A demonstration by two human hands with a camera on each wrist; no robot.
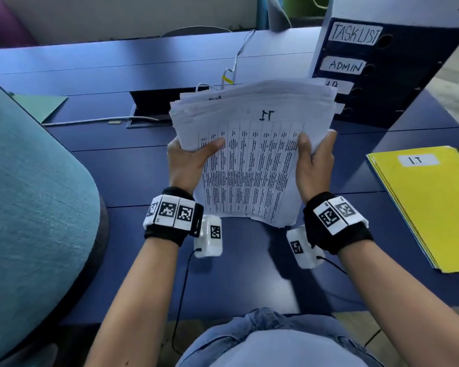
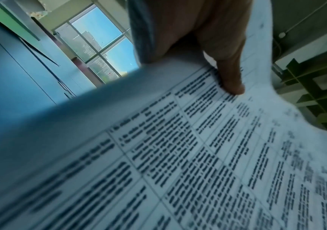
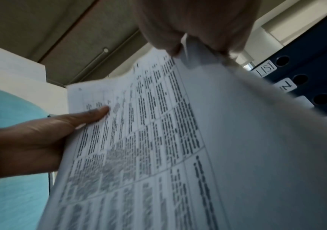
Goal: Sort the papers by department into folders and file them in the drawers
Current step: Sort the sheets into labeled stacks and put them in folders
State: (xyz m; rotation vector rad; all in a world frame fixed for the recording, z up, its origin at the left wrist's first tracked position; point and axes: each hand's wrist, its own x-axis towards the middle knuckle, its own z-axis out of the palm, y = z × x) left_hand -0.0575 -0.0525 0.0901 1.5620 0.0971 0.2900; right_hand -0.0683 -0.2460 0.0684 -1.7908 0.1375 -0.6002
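A thick stack of white printed papers [image 1: 252,154] hangs above the blue desk, its top sheet a table with "IT" handwritten on it. My left hand [image 1: 188,160] grips the stack's left edge, thumb [image 2: 229,74] on the top sheet [image 2: 178,155]. My right hand [image 1: 316,160] grips the right edge, thumb on top and fingers behind; in the right wrist view it pinches the paper [image 3: 178,140] near the corner. A yellow folder [image 1: 429,207] labelled "I.T" lies on the desk at the right. A dark blue drawer unit [image 1: 376,75] stands at the back right, with labels "TASKLIST" and "ADMIN"; the lower labels are partly hidden by the papers.
A teal chair back [image 1: 32,207] fills the left side. A green sheet or folder [image 1: 40,105] lies at the far left of the desk [image 1: 117,168]. An open cable hatch [image 1: 151,107] with white cables sits behind the papers.
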